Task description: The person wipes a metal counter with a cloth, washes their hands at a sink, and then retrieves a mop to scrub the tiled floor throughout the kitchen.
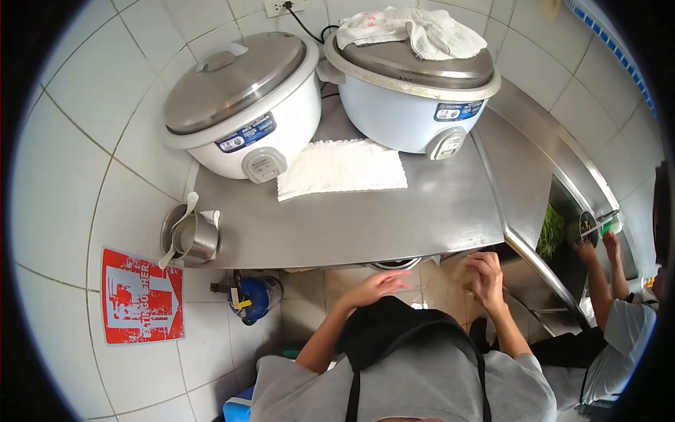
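Note:
My left hand [383, 287] is in front of the table's near edge, above the black apron [394, 327]. Its fingers stretch out to the right and are slightly blurred, with nothing seen in them. To the right, my right hand [485, 280] is raised near the table's front right corner. Its fingers curl together, and a blurred tan patch shows beside them; what they hold, if anything, I cannot make out. Below the table edge, between the hands, the rim of a round container [395, 265] shows in part.
Two lidded rice cookers [288, 105] [401, 112] stand on the steel table [337, 228], with a white cloth [344, 169] before them. Metal pots [197, 238] hang at the left edge. A blue fire extinguisher [256, 299] stands below. A co-worker [615, 344] works at the right sink.

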`<state>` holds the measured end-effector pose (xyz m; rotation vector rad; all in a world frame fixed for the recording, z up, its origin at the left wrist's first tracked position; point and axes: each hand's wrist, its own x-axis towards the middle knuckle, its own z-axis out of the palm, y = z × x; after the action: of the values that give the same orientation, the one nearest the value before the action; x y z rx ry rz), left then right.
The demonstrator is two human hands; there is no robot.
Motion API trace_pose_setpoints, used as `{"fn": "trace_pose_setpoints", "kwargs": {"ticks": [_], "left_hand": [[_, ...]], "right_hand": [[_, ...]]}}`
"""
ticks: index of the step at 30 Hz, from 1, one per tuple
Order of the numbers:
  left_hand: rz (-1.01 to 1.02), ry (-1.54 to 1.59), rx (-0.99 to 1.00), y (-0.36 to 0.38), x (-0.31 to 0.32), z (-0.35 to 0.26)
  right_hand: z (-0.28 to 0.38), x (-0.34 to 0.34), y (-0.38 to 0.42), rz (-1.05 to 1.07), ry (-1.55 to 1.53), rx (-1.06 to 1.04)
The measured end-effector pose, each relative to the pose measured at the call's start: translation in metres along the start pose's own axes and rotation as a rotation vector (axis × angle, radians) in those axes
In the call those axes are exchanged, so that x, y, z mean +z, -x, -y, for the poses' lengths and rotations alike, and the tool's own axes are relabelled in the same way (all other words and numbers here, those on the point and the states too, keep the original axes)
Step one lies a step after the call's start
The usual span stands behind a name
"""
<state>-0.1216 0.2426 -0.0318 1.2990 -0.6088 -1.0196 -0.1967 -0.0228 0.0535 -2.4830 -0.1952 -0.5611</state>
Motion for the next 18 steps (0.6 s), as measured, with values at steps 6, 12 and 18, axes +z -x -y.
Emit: {"fn": "trace_pose_setpoints", "kwargs": {"ticks": [6,12,18], "left_hand": [[0.045,0.768,0.249,-0.094,0.055,-0.036],[0.131,1.103,0.195,-0.135,0.081,-0.017],[-0.188,0.947,0.311,-0.155,0.093,-0.057]], "right_hand": [[0.047,0.036,-0.022,-0.119,-0.281,0.024],[0.023,0.059,-0.041,-0.288,-0.053,0.187],[0.002,0.046,-0.04,-0.256,0.117,0.39]]}}
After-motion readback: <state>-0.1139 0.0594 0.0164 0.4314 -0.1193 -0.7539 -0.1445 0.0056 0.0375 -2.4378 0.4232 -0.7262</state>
